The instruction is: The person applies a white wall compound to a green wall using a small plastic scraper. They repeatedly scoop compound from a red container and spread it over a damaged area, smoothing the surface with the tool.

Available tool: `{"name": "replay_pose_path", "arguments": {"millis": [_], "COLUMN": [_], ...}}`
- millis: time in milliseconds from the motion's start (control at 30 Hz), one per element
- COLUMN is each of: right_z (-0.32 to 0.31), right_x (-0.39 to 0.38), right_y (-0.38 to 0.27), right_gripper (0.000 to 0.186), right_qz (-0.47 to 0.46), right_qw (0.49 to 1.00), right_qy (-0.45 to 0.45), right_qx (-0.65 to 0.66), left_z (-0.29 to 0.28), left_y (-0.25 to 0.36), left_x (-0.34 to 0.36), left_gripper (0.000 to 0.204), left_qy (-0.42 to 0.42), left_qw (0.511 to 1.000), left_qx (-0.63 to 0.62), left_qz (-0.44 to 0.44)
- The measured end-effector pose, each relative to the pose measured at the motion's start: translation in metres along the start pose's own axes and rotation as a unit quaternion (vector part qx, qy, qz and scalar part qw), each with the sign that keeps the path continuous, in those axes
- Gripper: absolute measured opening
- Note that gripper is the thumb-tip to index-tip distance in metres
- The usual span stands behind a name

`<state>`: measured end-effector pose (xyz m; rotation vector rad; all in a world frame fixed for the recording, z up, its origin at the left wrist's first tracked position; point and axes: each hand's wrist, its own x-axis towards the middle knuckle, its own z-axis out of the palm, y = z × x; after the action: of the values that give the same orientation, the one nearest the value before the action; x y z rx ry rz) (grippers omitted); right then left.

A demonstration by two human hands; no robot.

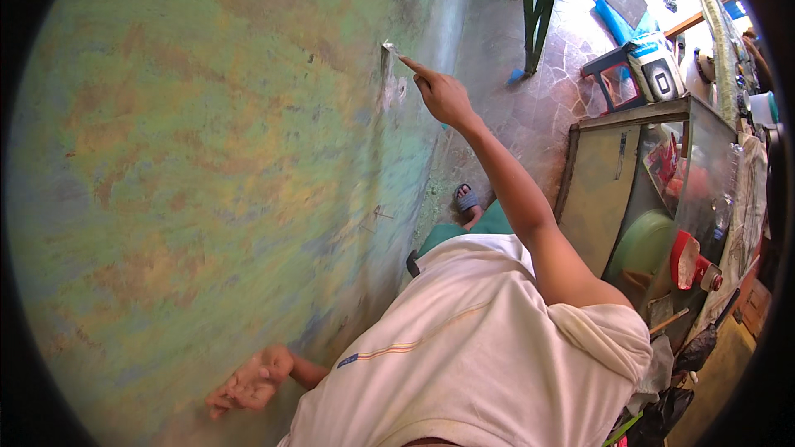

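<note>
Head view: right hand (445, 99) far along green wall (207, 157), index finger (414, 66) at pale patch (394, 93); can't tell whether grip holds anything. Left hand (252, 381) near, left, released. Wall looks rigid, patch likely crumbly; flat fingertip contact suits.

We're sporting wrinkled white fabric T-shirt (464, 364), wide short sleeve (603, 335); thin yellow-and-red stripe (403, 347) running into small dark-blue rectangular patch (347, 361); below, we've got teal-green fabric legwear (494, 220), blue-grey open-toed sandal (468, 199)!
</note>
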<state>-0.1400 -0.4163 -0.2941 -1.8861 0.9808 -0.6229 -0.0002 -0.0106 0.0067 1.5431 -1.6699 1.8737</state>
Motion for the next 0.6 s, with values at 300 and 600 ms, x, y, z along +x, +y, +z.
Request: {"name": "replay_pose_path", "arguments": {"millis": [300,600], "right_z": [0.016,0.02], "right_x": [-0.032,-0.025], "right_y": [0.028,0.03], "right_gripper": [0.051,0.047], "right_qz": [0.044,0.055], "right_qw": [0.997,0.989], "right_qy": [-0.068,-0.139], "right_qx": [-0.01,-0.007], "left_z": [0.007,0.014], "left_y": [0.007,0.017], "left_x": [0.005,0.013], "left_gripper": [0.056,0.05], "left_qy": [-0.01,-0.027], "left_qw": [1.0,0.997], "left_qx": [0.02,0.068], "left_qz": [-0.008,-0.032]}}
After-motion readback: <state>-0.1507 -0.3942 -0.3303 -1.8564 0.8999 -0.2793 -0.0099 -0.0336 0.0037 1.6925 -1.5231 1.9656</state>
